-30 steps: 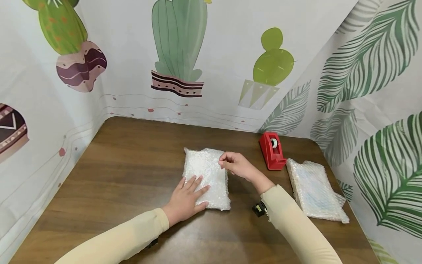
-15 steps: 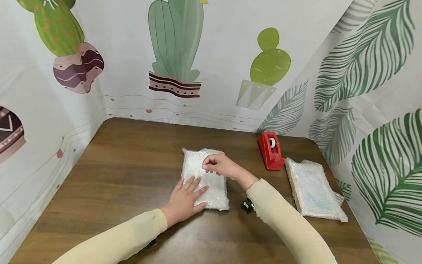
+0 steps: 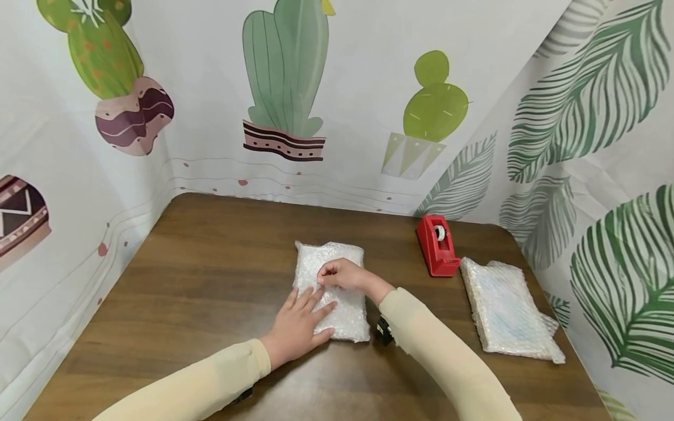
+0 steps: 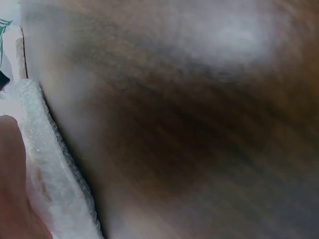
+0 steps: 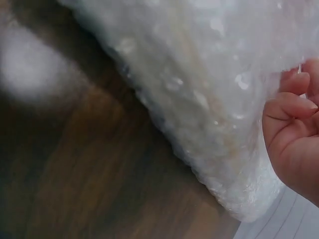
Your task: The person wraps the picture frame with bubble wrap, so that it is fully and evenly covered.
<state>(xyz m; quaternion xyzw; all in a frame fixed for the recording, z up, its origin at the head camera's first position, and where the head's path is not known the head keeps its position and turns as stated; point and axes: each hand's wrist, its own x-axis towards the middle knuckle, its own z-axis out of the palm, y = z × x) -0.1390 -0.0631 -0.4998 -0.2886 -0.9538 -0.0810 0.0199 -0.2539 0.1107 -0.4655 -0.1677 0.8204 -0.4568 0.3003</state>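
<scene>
A flat package in bubble wrap (image 3: 344,251) lies in the middle of the table. My left hand (image 3: 295,332) rests on its left lower part, fingers spread and straight. Over the middle of the package my right hand (image 3: 343,274) has thumb and index finger pinched together, close to the left fingertips. In the right wrist view, a small clear strip with a jagged edge, like a piece of tape (image 5: 293,66), shows at the fingertips of that hand (image 5: 294,134). The left wrist view catches the package's wrapped side (image 4: 62,174) beside part of the left hand.
A red tape dispenser (image 3: 439,248) with a roll in it stands toward the back right. Nearer the right edge lies another bubble-wrapped package (image 3: 508,310). Printed fabric walls (image 3: 363,88) border the brown wooden table (image 3: 210,280) at the back and sides.
My right hand has moved left and toward me, from the package's right upper edge to over its middle. The left hand has stayed in place on the package.
</scene>
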